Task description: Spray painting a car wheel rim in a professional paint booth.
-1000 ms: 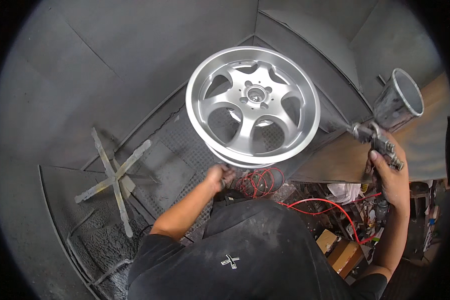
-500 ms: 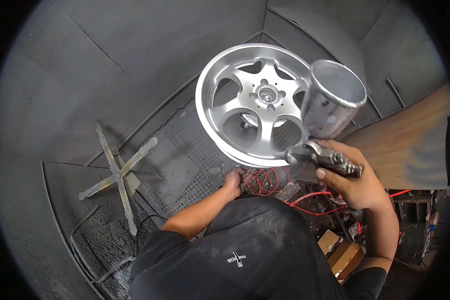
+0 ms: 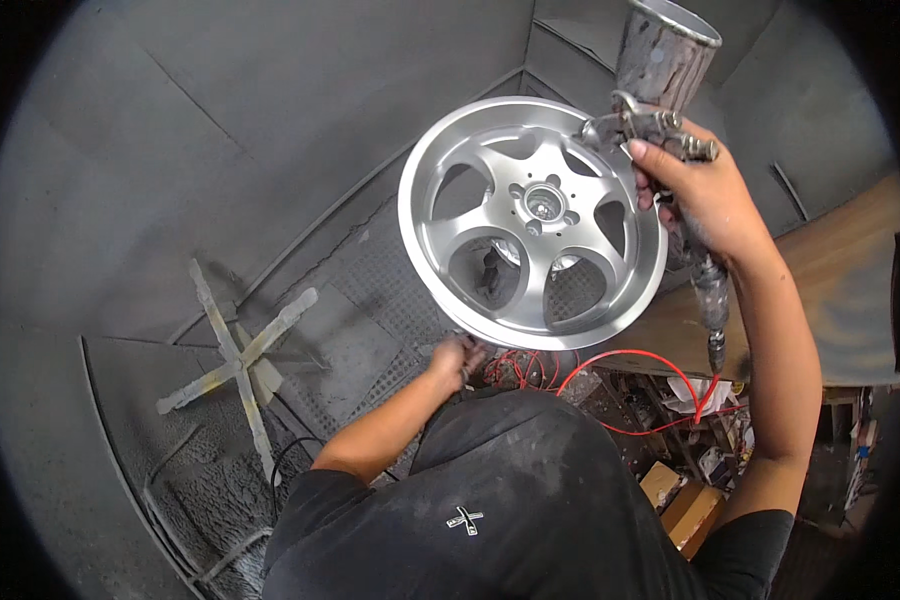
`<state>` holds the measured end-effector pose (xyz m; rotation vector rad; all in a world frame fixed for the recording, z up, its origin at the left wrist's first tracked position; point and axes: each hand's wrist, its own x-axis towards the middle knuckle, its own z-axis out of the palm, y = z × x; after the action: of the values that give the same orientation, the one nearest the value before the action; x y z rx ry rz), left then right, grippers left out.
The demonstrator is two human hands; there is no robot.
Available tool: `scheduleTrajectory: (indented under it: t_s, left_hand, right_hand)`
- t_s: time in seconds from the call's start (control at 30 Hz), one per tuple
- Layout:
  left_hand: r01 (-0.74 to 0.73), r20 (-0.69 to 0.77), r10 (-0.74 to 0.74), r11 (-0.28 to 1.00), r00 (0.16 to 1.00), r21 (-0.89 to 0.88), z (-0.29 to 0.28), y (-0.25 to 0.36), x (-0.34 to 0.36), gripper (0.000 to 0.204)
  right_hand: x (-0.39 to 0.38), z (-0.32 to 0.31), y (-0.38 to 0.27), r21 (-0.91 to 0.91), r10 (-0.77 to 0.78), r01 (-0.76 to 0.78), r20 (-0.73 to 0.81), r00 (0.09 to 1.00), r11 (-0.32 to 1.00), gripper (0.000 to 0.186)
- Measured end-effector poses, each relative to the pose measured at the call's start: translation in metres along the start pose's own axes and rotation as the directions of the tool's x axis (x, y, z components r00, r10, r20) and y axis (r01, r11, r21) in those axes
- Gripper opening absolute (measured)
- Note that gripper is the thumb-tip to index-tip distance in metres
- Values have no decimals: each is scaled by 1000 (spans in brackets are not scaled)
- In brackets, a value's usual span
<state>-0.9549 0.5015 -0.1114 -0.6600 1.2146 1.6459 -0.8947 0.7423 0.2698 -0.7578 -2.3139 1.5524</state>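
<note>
A silver car wheel rim (image 3: pixel 542 265) with a star of wide spokes stands on a support mostly hidden beneath it. At its lower left edge is my left hand (image 3: pixel 455 360), fingers curled under the rim; what they grip there is hidden. My right hand (image 3: pixel 705 190) is wrapped round the handle of a paint spray gun (image 3: pixel 655 130). The gun is held above the wheel's right side, its nozzle pointing left. A stained metal cup (image 3: pixel 670 55) sits on top of the gun, partly cut off by the picture's upper edge. From its handle a red air hose (image 3: pixel 630 352) runs down.
A cross-shaped, paint-crusted stand (image 3: pixel 238 362) rises at the left. Grey booth walls (image 3: pixel 300 110) enclose the far side. At the right are a wooden board (image 3: pixel 820 290), cluttered shelves and cardboard boxes (image 3: pixel 692 515). Red hose loops lie near my knees.
My right hand has carried the spray gun up and away from me, from the wheel's lower right to its upper right. The wheel has turned slightly, and the red hose has lifted with the gun.
</note>
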Motion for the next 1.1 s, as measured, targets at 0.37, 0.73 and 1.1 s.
scheduleTrajectory:
  t_s: [0.37, 0.73, 1.1]
  left_hand:
    - [-113, 101, 85, 944, 991, 312, -7, 77, 24, 31]
    - [175, 73, -204, 943, 976, 284, 56, -68, -14, 24]
    - [118, 115, -107, 989, 988, -91, 39, -70, -6, 25]
  right_hand:
    - [-41, -81, 62, -211, 5, -27, -106, 994, 977, 15]
    - [-131, -74, 60, -146, 317, -313, 10, 948, 939, 37]
    - [-121, -17, 19, -59, 366, -367, 320, 874, 928, 41]
